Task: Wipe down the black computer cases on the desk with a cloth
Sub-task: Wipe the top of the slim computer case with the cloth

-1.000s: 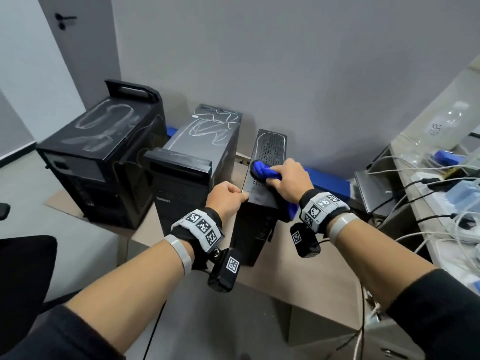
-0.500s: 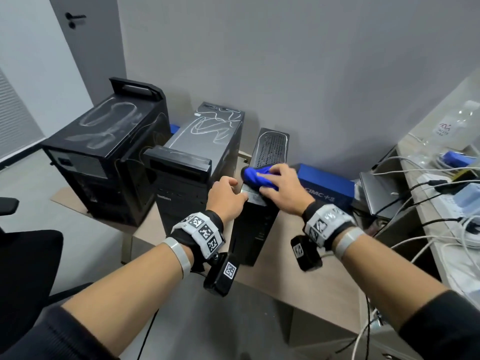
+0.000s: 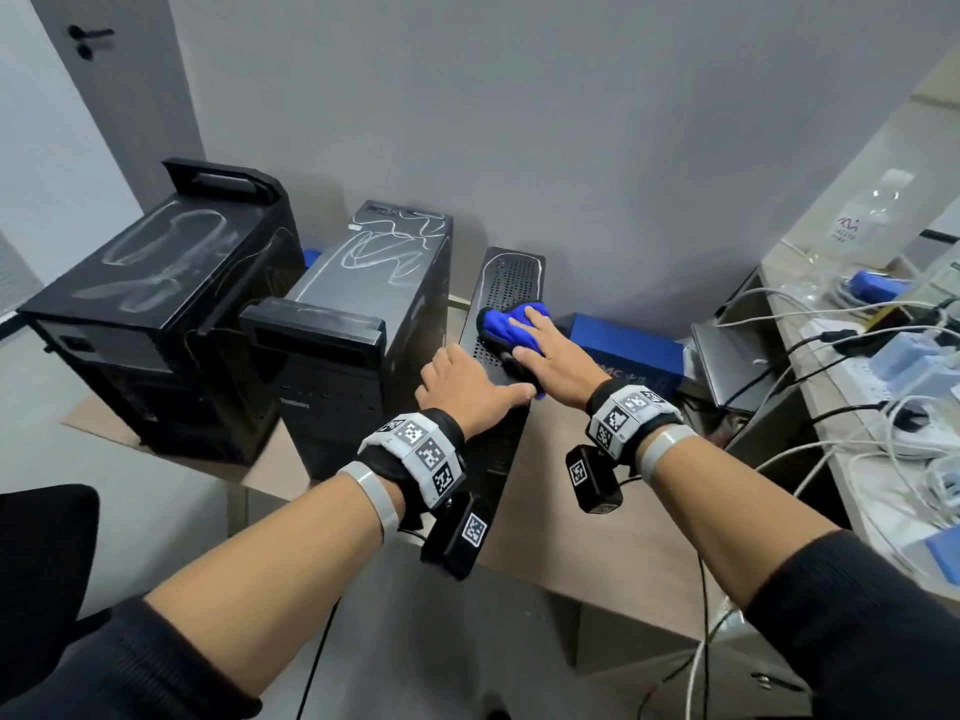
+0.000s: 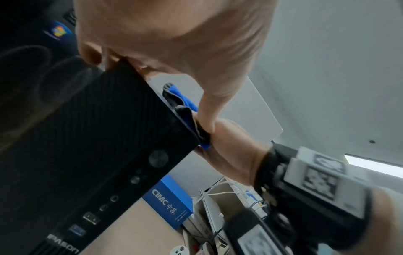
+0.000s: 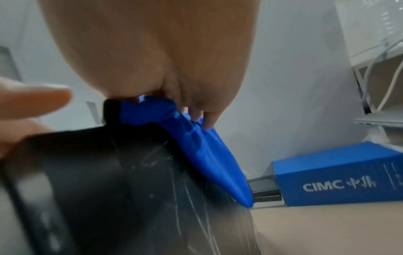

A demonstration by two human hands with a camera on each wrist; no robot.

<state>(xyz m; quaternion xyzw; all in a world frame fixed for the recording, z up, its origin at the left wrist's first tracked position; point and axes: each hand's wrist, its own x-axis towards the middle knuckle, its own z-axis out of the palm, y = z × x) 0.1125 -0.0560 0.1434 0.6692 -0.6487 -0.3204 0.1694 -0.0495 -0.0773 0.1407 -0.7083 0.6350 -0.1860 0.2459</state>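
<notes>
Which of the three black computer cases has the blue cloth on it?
The slim black case farthest right, with the perforated top: the right hand presses the blue cloth on it.

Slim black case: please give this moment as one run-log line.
wiping slim case; right hand presses blue cloth on top; left hand grips front edge; middle case streaked

A blue box (image 3: 623, 350) marked CIMC lies near the grey wall (image 3: 519, 122), with a grey laptop (image 3: 737, 356) leaning just beside it on the right. White and black cables (image 3: 839, 336) trail over the side counter (image 3: 779, 272), where a clear bottle (image 3: 862, 220) stands far back. A door (image 3: 135, 96) with a dark handle (image 3: 88, 39) shows top left, a black chair (image 3: 41, 563) bottom left. In the left wrist view a white game controller (image 4: 180, 250) lies at the bottom edge.
</notes>
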